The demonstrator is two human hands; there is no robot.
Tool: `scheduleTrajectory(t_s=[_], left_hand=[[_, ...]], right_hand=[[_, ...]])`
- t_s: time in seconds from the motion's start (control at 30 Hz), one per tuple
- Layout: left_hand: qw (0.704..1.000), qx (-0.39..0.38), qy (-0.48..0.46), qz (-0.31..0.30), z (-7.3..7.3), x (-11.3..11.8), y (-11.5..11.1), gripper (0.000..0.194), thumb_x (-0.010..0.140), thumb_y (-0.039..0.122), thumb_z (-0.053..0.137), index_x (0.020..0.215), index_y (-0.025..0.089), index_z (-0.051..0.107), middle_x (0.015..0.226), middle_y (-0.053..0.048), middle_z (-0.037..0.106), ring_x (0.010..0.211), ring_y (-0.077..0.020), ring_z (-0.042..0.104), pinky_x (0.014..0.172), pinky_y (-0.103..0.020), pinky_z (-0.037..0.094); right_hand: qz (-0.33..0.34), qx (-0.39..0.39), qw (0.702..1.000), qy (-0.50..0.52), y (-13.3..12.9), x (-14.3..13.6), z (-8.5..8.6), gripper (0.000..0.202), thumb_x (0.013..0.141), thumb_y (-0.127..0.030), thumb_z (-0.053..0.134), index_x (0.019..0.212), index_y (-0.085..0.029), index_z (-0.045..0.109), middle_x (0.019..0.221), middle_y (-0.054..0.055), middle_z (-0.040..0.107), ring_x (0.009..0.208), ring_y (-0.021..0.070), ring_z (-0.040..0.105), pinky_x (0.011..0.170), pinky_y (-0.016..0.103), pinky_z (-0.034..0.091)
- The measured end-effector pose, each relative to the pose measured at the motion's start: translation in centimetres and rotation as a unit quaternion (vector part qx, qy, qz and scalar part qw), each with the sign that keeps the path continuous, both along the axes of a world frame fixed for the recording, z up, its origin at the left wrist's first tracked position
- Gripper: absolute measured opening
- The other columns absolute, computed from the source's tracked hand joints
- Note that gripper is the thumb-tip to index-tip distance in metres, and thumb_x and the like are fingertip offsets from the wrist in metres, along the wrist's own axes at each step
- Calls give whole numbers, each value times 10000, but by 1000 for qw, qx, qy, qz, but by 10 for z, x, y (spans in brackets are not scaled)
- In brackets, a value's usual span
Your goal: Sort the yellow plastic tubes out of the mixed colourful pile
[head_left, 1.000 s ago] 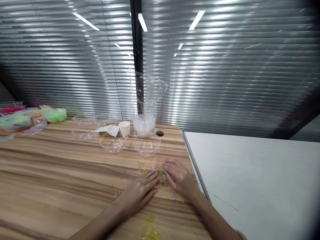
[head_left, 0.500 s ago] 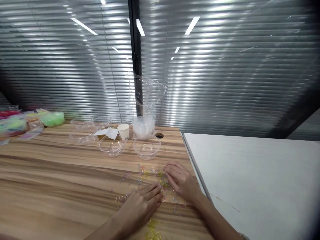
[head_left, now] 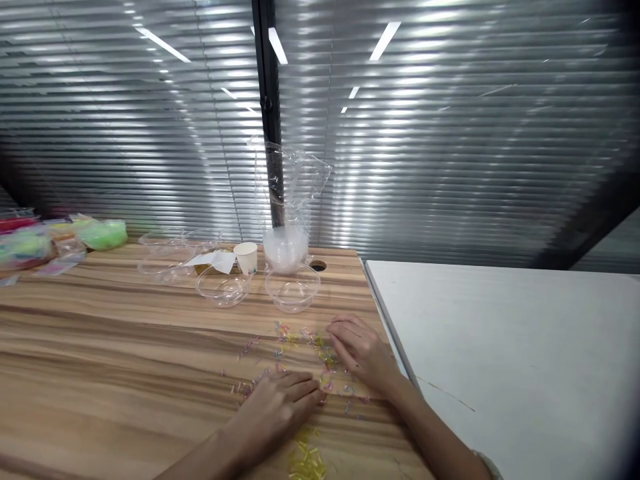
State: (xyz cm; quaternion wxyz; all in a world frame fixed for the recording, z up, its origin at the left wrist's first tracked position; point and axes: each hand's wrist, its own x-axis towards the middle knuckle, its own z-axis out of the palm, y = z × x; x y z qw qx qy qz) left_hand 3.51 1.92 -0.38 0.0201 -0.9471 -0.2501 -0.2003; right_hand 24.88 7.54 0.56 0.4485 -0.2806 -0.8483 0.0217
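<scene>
Many small tube-shaped pieces (head_left: pixel 320 343) in mixed colours, pink, yellow and blue among them, lie scattered on the wooden table. My left hand (head_left: pixel 280 407) rests low over them, palm down, its fingers stretched to the right with the tips at some pieces. The thumb is hidden beneath it. Just below that hand is a pile of yellow tube pieces (head_left: pixel 307 460). At the right edge of the scatter, my right hand (head_left: pixel 363 350) leans on the tabletop, fingers loosely bent and thumb apart from them; I see nothing held in it.
Two clear plastic bowls (head_left: pixel 293 307) (head_left: pixel 225 300) stand beyond the pieces. Behind them are a paper cup (head_left: pixel 246 258), a white paper sheet (head_left: pixel 215 260) and a clear bag around stacked bowls (head_left: pixel 286 250). Colourful packets (head_left: pixel 30 248) lie far left. A white table (head_left: pixel 500 320) adjoins on the right.
My left hand has shifted slightly left and down, showing more of the scattered pieces near its fingertips. My right hand stays nearly in place. The view has tilted slightly.
</scene>
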Motion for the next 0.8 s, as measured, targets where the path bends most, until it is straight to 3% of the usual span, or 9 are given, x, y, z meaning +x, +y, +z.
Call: scheduleTrajectory(t_s=[0.27, 0.53, 0.8], left_hand=[[1000, 12, 13, 18, 10, 0, 6, 292, 980, 228, 422, 1226, 148, 557, 1243, -91, 611, 1166, -233, 564, 982, -380, 492], [997, -75, 23, 15, -8, -3, 11, 466, 944, 164, 497, 1394, 241, 402, 1426, -58, 441, 1315, -206, 415, 1064, -359, 410], [992, -120, 13, 21, 0, 3, 20, 548, 867, 144, 626, 1376, 198, 431, 1448, -98, 406, 1350, -228, 357, 1104, -385, 344]], right_hand=[[8, -18, 1000, 0, 1, -2, -2, 192, 902, -55, 453, 970, -162, 597, 874, 62, 653, 923, 214, 572, 798, 360, 508], [24, -27, 999, 5, 2, -4, -5, 183, 895, -56, 452, 935, -162, 595, 854, 65, 651, 882, 210, 575, 758, 354, 511], [35, -34, 999, 12, 2, -7, -10, 189, 885, -50, 455, 945, -164, 593, 861, 68, 649, 875, 211, 572, 768, 359, 503]])
